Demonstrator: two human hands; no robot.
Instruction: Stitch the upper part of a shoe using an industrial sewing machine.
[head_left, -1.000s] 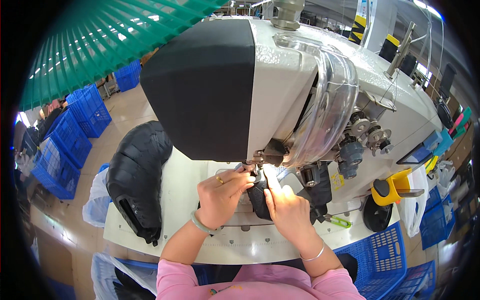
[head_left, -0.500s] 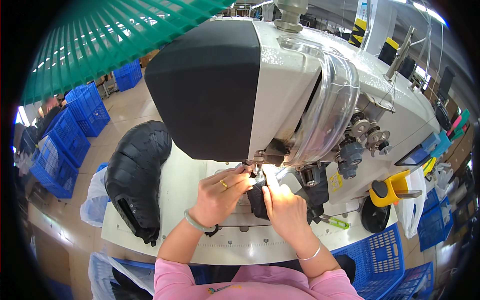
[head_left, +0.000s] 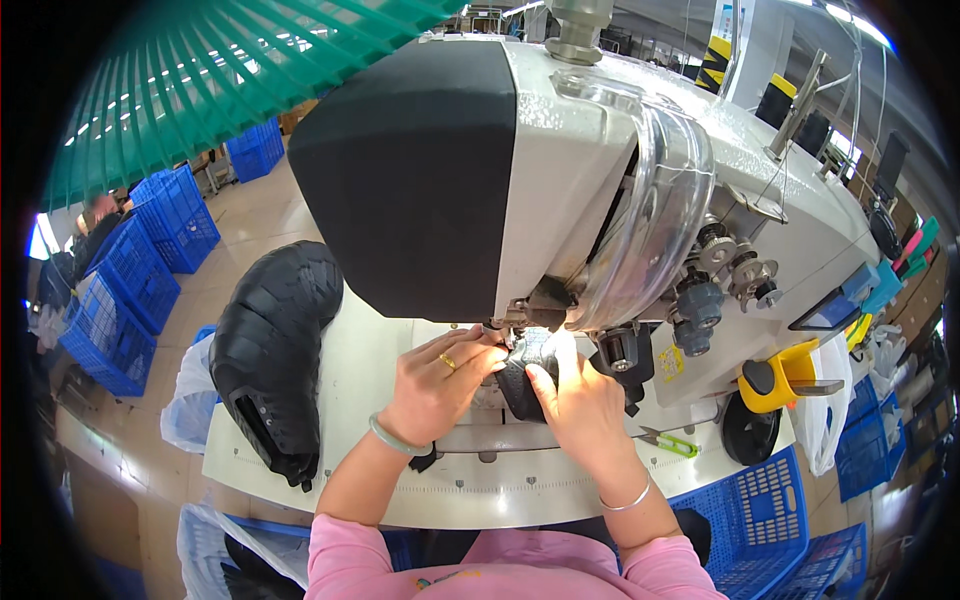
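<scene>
The right hand (head_left: 588,412) has shifted slightly right, thumb and fingers gripping the black piece (head_left: 520,392), the left hand (head_left: 430,392) bent at its left edge, grip unclear — work remains under the sewing machine (head_left: 405,180), amount finished untellable.

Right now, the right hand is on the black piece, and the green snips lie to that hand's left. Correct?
Wrong side: the head view shows the green snips right of the right hand. That hand is indeed on the black piece.
</scene>
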